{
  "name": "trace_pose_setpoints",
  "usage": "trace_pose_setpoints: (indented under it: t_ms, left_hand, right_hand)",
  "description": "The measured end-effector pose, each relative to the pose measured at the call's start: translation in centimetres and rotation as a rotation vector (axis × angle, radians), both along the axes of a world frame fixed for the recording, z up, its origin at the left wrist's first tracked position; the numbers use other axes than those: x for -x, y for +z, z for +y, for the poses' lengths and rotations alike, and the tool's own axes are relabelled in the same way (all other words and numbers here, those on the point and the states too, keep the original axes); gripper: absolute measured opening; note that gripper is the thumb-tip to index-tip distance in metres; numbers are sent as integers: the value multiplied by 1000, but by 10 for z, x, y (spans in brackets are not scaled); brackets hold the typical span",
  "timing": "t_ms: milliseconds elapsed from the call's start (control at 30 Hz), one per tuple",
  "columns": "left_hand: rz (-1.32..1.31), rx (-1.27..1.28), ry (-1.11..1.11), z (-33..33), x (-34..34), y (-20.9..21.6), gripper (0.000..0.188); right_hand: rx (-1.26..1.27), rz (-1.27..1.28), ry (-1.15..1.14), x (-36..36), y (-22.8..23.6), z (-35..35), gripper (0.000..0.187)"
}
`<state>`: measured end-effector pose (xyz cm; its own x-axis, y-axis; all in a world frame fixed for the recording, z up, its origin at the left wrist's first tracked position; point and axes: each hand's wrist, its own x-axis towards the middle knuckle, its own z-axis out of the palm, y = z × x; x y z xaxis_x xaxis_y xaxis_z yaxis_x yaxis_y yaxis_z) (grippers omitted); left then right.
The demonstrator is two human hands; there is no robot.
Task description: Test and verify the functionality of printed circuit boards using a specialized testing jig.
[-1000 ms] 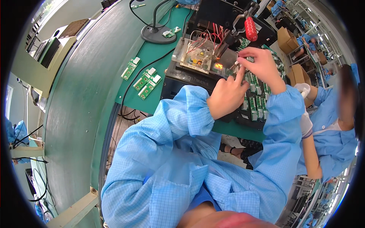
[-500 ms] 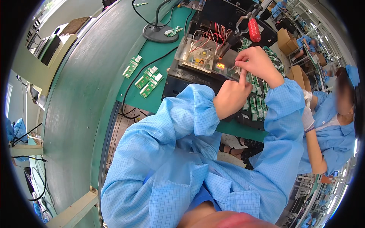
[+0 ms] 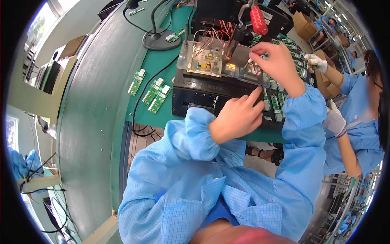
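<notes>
Fingers of right hand point(image 3: 275, 61) pinch a small part; left hand point(image 3: 237, 116) touches black box point(image 3: 199, 91).

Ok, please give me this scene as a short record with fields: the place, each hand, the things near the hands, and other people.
place: green workbench in a workshop
left hand: index finger on the front edge of the clear fixture plate
right hand: pinches a small thing, too small to tell, over the plate
under the plate: black box
display: orange digits lit
loose boards: small green circuit boards left of the box
above: red handle
other people: a gloved co-worker at right
</notes>
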<state>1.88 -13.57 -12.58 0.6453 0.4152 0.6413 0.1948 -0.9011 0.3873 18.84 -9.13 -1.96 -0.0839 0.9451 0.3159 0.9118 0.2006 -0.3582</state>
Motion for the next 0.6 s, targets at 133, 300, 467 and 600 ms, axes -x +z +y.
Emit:
trace_pose_setpoints:
  t_ms: [133, 300, 467, 600]
  left_hand:
    - [-47, 82, -85, -1, 19, -8, 21]
    - [-123, 111, -80, 0, 31, -10, 15]
    - [-110, 127, -87, 3, 34, -13, 16]
    - [-146, 127, -86, 5, 34, -17, 14]
  right_hand:
    - [-90, 35, -31, -7, -6, -4, 21]
    - [-93, 67, 7, -6, -14, -3, 18]
    - [-115, 85, 8, -5, -16, -3, 17]
    - [-126, 87, 15, -5, -18, -1, 18]
